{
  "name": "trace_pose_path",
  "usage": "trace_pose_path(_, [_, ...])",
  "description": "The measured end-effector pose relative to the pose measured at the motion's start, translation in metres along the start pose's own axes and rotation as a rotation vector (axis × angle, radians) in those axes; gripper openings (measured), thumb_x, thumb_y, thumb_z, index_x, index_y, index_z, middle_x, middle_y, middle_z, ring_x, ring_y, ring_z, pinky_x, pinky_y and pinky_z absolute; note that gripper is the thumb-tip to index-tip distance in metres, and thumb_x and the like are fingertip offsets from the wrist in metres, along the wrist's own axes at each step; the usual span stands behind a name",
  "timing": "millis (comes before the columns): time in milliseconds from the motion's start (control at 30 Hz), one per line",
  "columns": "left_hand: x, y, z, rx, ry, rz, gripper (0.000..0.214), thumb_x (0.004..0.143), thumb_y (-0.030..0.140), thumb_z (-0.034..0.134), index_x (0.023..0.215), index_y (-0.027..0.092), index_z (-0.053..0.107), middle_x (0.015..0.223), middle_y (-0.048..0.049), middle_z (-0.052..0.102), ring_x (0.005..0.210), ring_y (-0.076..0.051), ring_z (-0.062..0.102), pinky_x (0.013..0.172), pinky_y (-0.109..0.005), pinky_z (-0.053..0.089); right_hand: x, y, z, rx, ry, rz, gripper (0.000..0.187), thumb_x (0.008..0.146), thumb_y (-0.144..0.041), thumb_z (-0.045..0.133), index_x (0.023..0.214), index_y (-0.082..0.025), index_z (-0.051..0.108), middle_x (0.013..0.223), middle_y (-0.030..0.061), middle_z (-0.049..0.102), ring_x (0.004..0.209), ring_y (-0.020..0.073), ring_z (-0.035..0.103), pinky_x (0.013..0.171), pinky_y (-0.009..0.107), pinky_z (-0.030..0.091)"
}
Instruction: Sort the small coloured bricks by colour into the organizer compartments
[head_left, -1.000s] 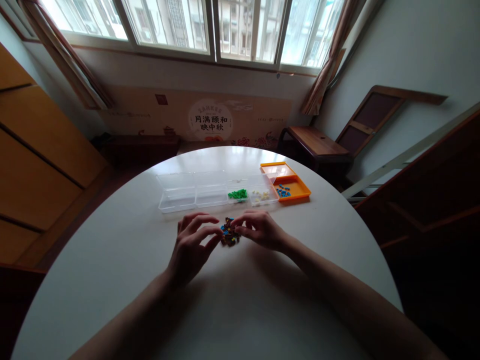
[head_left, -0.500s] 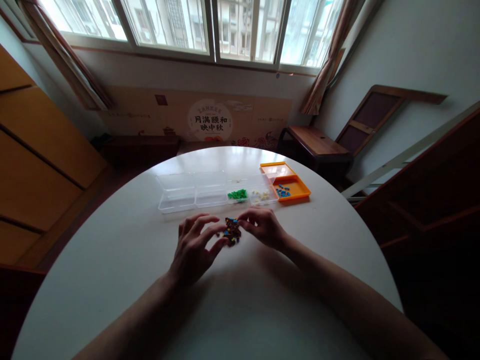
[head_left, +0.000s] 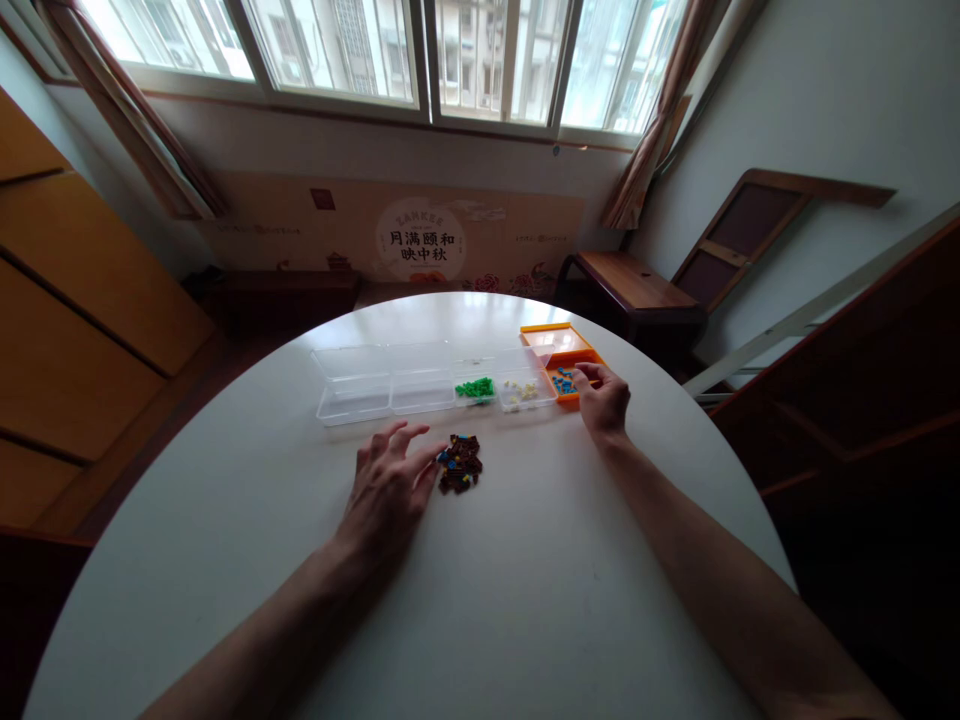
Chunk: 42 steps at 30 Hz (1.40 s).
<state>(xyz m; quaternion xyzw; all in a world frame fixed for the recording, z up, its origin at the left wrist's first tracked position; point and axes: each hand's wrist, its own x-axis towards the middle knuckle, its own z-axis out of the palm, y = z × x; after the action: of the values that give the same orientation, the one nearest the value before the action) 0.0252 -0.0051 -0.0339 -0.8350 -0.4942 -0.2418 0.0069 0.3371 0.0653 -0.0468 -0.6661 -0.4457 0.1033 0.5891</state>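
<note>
So, closest to me on the smooth white round bench (head_left: 480, 600), my left hand (head_left: 390, 490) lies open and flat, fingers spread, holding nothing. Its fingertips are just beside the little heap of mixed bricks (head_left: 459, 464). That heap is mostly dark brown with a few blue and yellow bits. They're tiny, hard, blocky plastic, the sort that probably skitters on a slick top.

Further out to the right, my right hand (head_left: 602, 400) is curled over the front edge of the orange tray (head_left: 556, 342). Thumb and forefinger are drawn together right by the blue pieces (head_left: 562, 382) lying in it. I can't tell whether there's a piece in that pinch, it's too small.

My take on doing this bit well: keep the fingertips low over the tray floor so nothing bounces over the shallow rim, and let the left hand fence the heap.

Left of the tray sits a row of clear plastic boxes (head_left: 360, 385), thin-walled and rectangular, one with green pieces (head_left: 475, 387), one with pale ones (head_left: 520, 391).
</note>
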Motion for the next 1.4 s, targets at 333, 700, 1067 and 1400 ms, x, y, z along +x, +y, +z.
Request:
trace_pose_path(333, [0.001, -0.002, 0.0, -0.059, 0.007, -0.007, 0.017, 0.088, 0.026, 0.055, 0.097, 0.025, 0.07, 0.121, -0.0077, 0.062, 0.123, -0.031, 0.044, 0.097, -0.05, 0.036, -0.012, -0.012, 0.005, 0.031, -0.073, -0.073, 0.027, 0.077, -0.035, 0.06, 0.086, -0.013, 0.071, 0.08, 0.0082, 0.07, 0.061, 0.0157, 0.056, 0.06, 0.03, 0.048])
trace_pose_path(700, [0.001, -0.002, 0.0, -0.084, 0.005, -0.013, 0.016, 0.086, 0.026, 0.057, 0.097, 0.027, 0.07, 0.121, -0.0069, 0.062, 0.123, -0.031, 0.045, 0.098, -0.05, 0.036, -0.025, -0.02, 0.008, 0.005, -0.127, -0.223, 0.022, 0.081, -0.029, 0.056, 0.088, -0.015, 0.07, 0.08, 0.0058, 0.069, 0.058, 0.014, 0.052, 0.06, 0.028, 0.047])
trace_pose_path(1067, [0.002, -0.004, 0.001, -0.162, 0.003, -0.056, 0.007, 0.083, 0.025, 0.058, 0.085, 0.023, 0.065, 0.115, -0.0062, 0.064, 0.116, -0.028, 0.048, 0.096, -0.048, 0.037, -0.037, -0.033, 0.009, 0.036, -0.19, -0.294, 0.018, 0.082, -0.028, 0.057, 0.088, -0.016, 0.07, 0.081, 0.0046, 0.068, 0.061, 0.014, 0.054, 0.065, 0.029, 0.049])
trace_pose_path(1400, [0.006, 0.007, -0.012, -0.264, 0.239, 0.128, 0.008, 0.086, 0.025, 0.062, 0.078, 0.024, 0.065, 0.096, -0.003, 0.069, 0.104, -0.022, 0.055, 0.091, -0.039, 0.043, -0.076, -0.065, 0.015, 0.243, -0.793, -0.414, 0.016, 0.084, -0.024, 0.061, 0.094, -0.019, 0.071, 0.079, 0.0018, 0.066, 0.057, 0.0096, 0.052, 0.056, 0.022, 0.046])
